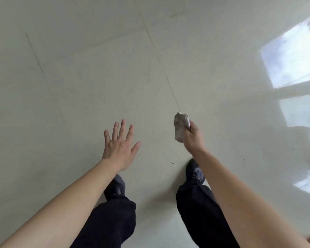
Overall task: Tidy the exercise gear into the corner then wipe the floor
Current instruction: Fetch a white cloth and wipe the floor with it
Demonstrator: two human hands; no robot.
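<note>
Pale, glossy tiled floor (79, 86) stretches below as my right hand (193, 138) clamps a crumpled grey-white cloth (180, 126) in the air above it. My left hand (120, 147) is spread flat, empty. No exercise gear shows, so I judge wiping comes next: crouch, press the cloth down.

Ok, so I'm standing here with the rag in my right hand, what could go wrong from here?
1. The cloth sits balled up in the grip of the right hand, so it would likely wipe only a narrow strip unless opened out.
2. The small dark scrap by the right shoe could get smeared or trodden on.
3. The floor looks glossy, with a bright window reflection; once damp it may be slippery underfoot.
</note>
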